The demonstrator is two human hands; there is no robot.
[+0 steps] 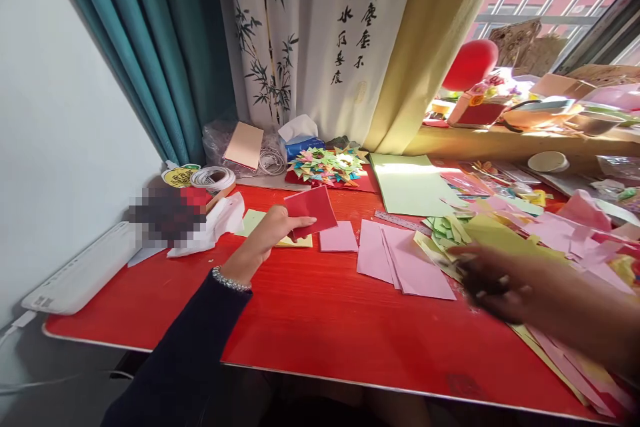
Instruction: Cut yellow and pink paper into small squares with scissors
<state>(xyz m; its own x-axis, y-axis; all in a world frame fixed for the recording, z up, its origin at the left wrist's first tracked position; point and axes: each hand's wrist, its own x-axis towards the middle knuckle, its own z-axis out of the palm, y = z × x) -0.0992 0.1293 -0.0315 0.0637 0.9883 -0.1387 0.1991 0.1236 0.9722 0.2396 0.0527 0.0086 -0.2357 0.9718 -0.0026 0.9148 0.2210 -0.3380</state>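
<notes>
Pinched between the thumb and fingers of my left hand (277, 227) is a square of red paper (320, 205), raised over the red table (300, 320). Under and behind that hand lie pale green and yellow sheets. A small pink square (339, 237) lies just right of it, followed by larger pink sheets (413, 263). On the right, my right hand (493, 283) is blurred by motion over the edge of the yellow and green paper pieces (445, 230). A dark patch shows at its fingers; whether it is a held object cannot be made out.
Folded colourful paper stars (327, 165) sit at the back beside a large pale green sheet (413, 183). A ruler (403, 221) lies in front of that sheet. Paper scraps (565, 240) pile up at the right. White tape roll (213, 178) and crumpled tissue (215, 223) are at the left.
</notes>
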